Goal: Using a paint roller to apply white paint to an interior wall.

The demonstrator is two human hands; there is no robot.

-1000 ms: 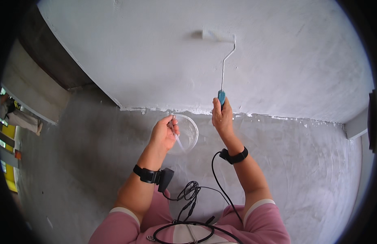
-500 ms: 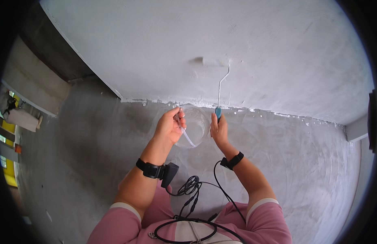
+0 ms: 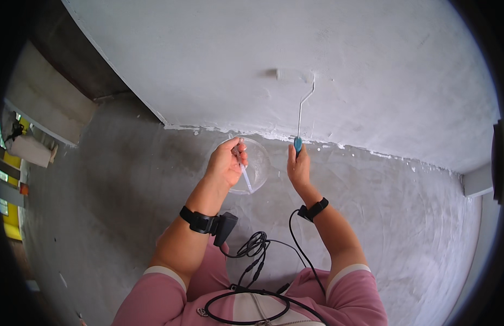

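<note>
Head view: right hand (image 3: 299, 170) is wrapped around the blue grip (image 3: 298, 144) of a paint roller (image 3: 294, 75), sleeve up at the pale wall (image 3: 388, 76). Left hand (image 3: 225, 164) pinches the whitish handle (image 3: 245, 176) of a translucent bucket (image 3: 269, 158), just above the floor-wall joint's near side; can't tell whether it hangs.

We can read no text, label, brand, number or sign anywhere. We make out no lettering on the roller (image 3: 295, 75), its blue grip (image 3: 298, 144) or the clear tub (image 3: 258, 163). The black wristbands (image 3: 199, 221) show us no legible print either. On the pink top (image 3: 149, 301) we see a small round emblem (image 3: 202, 312), too small to tell any characters.
</note>
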